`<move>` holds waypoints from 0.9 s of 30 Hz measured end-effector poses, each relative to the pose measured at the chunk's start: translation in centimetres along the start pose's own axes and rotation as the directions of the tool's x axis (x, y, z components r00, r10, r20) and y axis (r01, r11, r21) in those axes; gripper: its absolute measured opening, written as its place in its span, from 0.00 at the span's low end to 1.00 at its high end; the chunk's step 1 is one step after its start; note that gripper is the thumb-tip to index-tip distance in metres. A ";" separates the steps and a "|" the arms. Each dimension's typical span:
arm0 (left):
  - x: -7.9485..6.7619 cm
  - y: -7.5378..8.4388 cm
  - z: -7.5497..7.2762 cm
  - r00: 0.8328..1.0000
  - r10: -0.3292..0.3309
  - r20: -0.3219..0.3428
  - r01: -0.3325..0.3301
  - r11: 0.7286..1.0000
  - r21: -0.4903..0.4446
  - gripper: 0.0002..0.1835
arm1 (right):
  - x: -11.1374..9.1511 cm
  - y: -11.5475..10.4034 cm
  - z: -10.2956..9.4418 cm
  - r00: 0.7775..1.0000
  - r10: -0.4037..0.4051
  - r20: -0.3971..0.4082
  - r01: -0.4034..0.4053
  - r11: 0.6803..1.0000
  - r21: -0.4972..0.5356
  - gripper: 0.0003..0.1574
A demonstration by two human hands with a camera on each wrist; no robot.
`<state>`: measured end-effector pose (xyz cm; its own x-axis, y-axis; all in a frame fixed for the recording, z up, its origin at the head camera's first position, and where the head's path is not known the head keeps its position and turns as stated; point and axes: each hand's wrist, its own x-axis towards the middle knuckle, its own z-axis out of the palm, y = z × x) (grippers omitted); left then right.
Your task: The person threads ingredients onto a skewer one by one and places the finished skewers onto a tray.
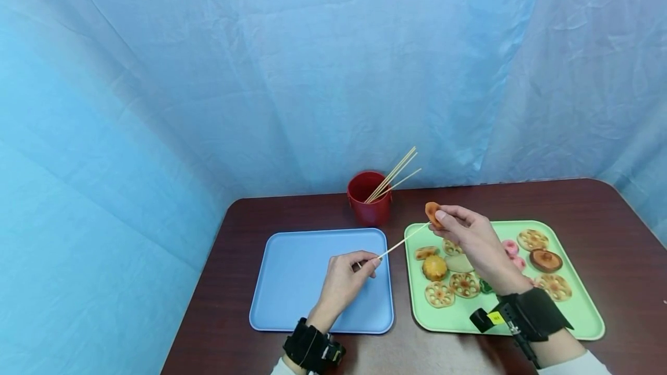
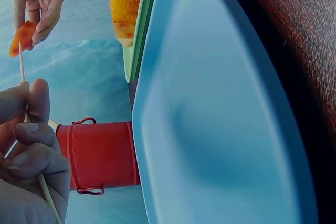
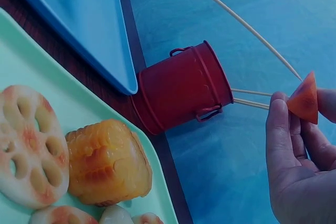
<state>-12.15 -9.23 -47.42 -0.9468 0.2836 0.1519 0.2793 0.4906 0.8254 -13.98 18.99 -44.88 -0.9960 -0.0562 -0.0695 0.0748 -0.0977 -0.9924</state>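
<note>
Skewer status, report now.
Left hand pinches skewer. Right hand holds orange piece at its tip. Nothing between them.

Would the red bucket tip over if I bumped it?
Probably yes. The red bucket looks small and light, and its long skewers lean out over one side. It stands on the bare table, so it might slide first.

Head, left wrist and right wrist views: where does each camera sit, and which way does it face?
Head: on the head, looking down at table, both hands, wristbands.
Left wrist: beside left hand pinching skewer, facing blue tray.
Right wrist: beside right hand holding orange piece, facing green tray.
Both wrist views share red bucket.
</note>
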 end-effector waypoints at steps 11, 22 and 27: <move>-0.1 0.1 0.1 1.000 0.006 -0.001 -0.006 1.000 0.000 0.07 | -0.2 0.2 0.1 0.996 -0.075 -0.042 0.071 0.993 -0.091 0.30; 0.0 0.0 0.5 1.000 0.006 0.001 -0.006 1.000 -0.009 0.07 | -0.2 0.6 0.0 0.996 -0.071 -0.048 0.065 0.989 -0.131 0.32; 0.0 0.1 0.7 1.000 -0.008 0.004 0.008 1.000 -0.020 0.09 | -0.3 0.7 -0.1 0.994 -0.091 -0.059 0.079 0.981 -0.180 0.32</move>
<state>-12.05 -8.60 -47.73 -0.9484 0.2832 0.1428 0.2683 0.4761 0.8375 -13.58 19.05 -45.56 -0.9998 0.0111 0.0150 -0.0141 0.0782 -0.9968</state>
